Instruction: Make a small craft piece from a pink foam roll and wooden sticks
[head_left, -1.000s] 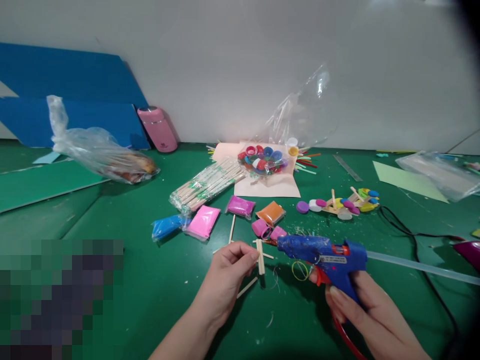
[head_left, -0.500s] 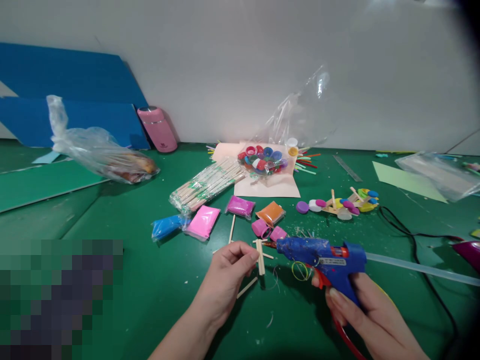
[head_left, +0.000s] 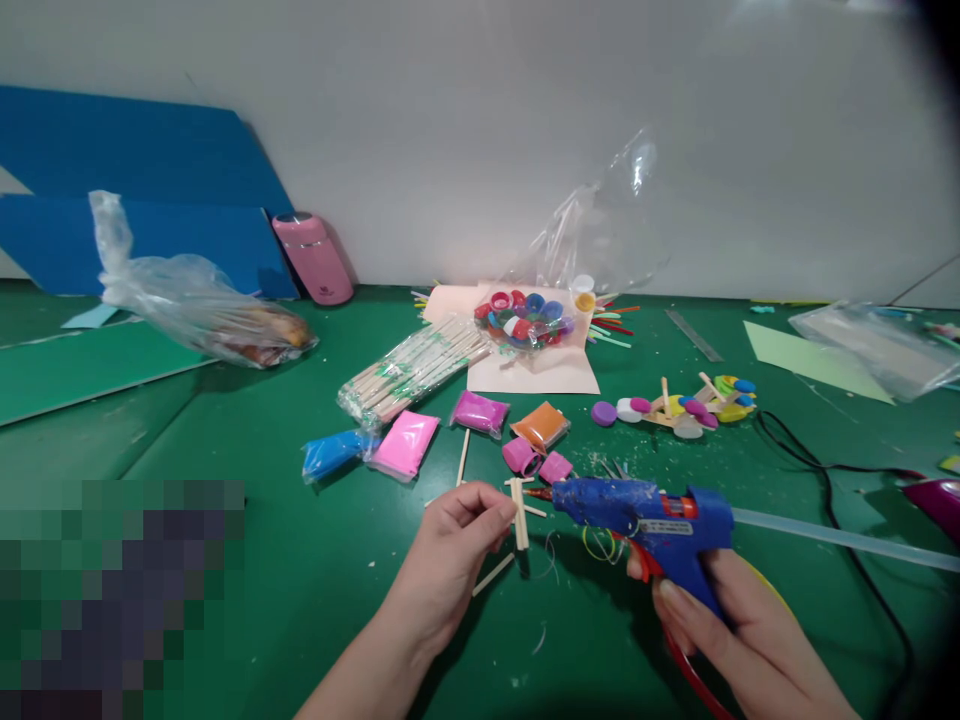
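Observation:
My left hand (head_left: 461, 560) pinches short wooden sticks (head_left: 520, 515) held side by side, upright above the table. In my right hand (head_left: 727, 620) is a blue hot glue gun (head_left: 645, 510), its fingers wrapped round the handle by the red trigger. The copper-coloured nozzle points left and is at the upper part of the sticks; whether it touches them I cannot tell. A clear glue stick (head_left: 840, 538) runs out of the gun's back. Beneath my left hand a loose wooden stick (head_left: 493, 575) lies on the table. Pink bottle caps (head_left: 521, 456) sit just beyond the sticks.
Packets of coloured clay (head_left: 405, 445) and wrapped wooden sticks (head_left: 412, 370) lie beyond my left hand. Farther back is a clear bag of bottle caps (head_left: 525, 318). A cap-and-stick model (head_left: 682, 408) stands at right, near a black cord (head_left: 825, 490). A pink flask (head_left: 315, 260) leans by the wall.
Both hands stay almost in place. The glue gun has shifted very slightly, its nozzle still at the upper part of the sticks.

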